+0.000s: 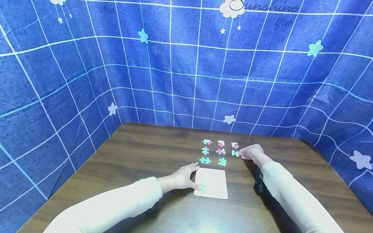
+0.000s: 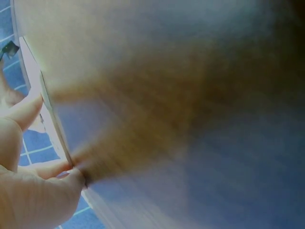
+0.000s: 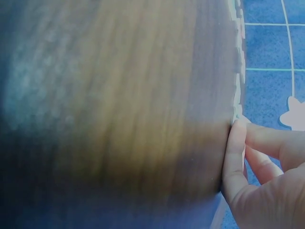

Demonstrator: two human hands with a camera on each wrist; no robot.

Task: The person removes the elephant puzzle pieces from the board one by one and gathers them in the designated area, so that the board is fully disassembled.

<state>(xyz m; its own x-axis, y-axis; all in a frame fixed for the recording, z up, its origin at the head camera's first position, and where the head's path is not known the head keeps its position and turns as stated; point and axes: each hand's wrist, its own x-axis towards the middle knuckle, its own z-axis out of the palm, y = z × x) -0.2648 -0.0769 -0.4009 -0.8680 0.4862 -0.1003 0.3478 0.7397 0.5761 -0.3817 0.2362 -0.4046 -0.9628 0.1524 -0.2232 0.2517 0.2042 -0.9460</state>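
My left hand (image 1: 183, 176) is at the left side of a square white board (image 1: 214, 181), fingers spread. Its thumb rests by the lower left corner beside a pale green puzzle piece (image 1: 202, 188) lying on the board. The other fingers touch near the upper left corner. In the left wrist view the board (image 2: 56, 126) appears edge-on against the thumb and fingers. My right hand (image 1: 251, 152) pinches the edge of a green and white puzzle piece (image 1: 235, 153) with thumb and index fingertip. In the right wrist view the fingertips cover much of that piece.
Several more puzzle pieces lie in rows beyond the board, among them a pink one (image 1: 221, 143), a green one (image 1: 222, 161) and a blue-green one (image 1: 205, 160). The brown wooden table (image 1: 151, 142) ends at a blue curtain (image 1: 186, 84) with white grid lines.
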